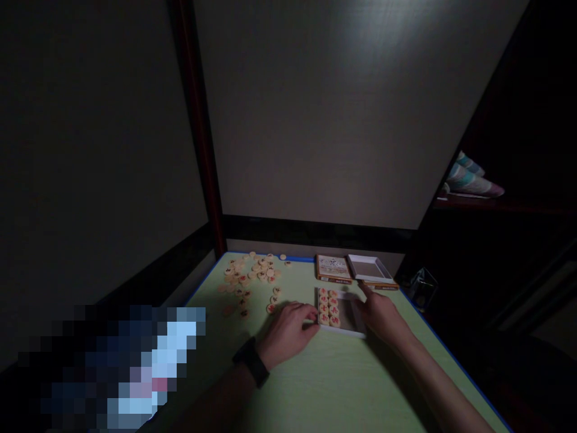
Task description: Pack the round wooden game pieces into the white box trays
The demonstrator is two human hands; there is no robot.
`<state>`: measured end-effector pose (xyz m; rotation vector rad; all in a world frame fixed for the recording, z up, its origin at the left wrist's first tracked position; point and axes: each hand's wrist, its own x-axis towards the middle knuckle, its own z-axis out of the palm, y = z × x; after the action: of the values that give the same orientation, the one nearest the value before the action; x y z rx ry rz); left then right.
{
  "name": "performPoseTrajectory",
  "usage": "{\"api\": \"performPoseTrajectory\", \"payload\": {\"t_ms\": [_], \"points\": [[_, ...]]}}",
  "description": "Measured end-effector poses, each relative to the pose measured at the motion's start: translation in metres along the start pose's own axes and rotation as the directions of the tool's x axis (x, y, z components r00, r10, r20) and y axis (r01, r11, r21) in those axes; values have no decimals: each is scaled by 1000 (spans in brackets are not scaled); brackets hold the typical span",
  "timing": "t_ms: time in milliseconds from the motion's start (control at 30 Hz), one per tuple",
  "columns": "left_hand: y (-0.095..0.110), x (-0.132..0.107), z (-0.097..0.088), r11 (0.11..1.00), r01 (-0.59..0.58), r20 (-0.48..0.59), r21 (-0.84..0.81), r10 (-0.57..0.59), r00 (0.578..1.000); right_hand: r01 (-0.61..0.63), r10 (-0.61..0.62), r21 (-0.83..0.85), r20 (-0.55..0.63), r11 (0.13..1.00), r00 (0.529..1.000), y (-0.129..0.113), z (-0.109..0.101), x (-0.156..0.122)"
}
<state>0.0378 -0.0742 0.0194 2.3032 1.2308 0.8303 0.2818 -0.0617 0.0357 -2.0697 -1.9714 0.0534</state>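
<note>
A shallow white box (346,331) lies on the green table, with two columns of round xiangqi pieces (333,311) bearing red characters along its left side. My left hand (291,329), a dark watch at its wrist, rests at the box's left edge. Its fingers are loosely bent, with the thumb apart from them and no piece visible between. At the right edge of the box is my right hand (381,313), its index finger stretched forward and its other fingers partly hidden. Loose xiangqi pieces (261,270) are scattered at the table's back left.
A printed box lid (333,267) and an upturned white-rimmed box part (370,269) lie at the back of the table (297,391). Grey panels (315,120) rise behind. A pixelated patch (157,361) covers the lower left. Striped cloth (473,178) sits on a shelf at right.
</note>
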Motion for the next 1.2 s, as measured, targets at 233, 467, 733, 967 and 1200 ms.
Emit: {"api": "performPoseTrajectory", "payload": {"t_ms": [233, 467, 733, 967, 1200], "points": [[-16, 5, -12, 997, -20, -75, 73, 25, 997, 94, -75, -118, 160, 988, 984, -3, 15, 2], [-31, 10, -28, 984, 49, -147, 172, -24, 989, 154, -141, -70, 166, 986, 976, -6, 16, 1], [-74, 10, -73, 722, 416, -375, 554, -229, 898, 228, -225, 8, 190, 974, 956, -20, 9, -9], [-86, 9, -75, 631, 474, -335, 614, -336, 880, 238, -237, 22, 195, 971, 952, -24, 5, -11], [-92, 10, -73, 641, 478, -317, 601, -358, 878, 230, -228, 15, 194, 973, 954, -25, 4, -12]]}}
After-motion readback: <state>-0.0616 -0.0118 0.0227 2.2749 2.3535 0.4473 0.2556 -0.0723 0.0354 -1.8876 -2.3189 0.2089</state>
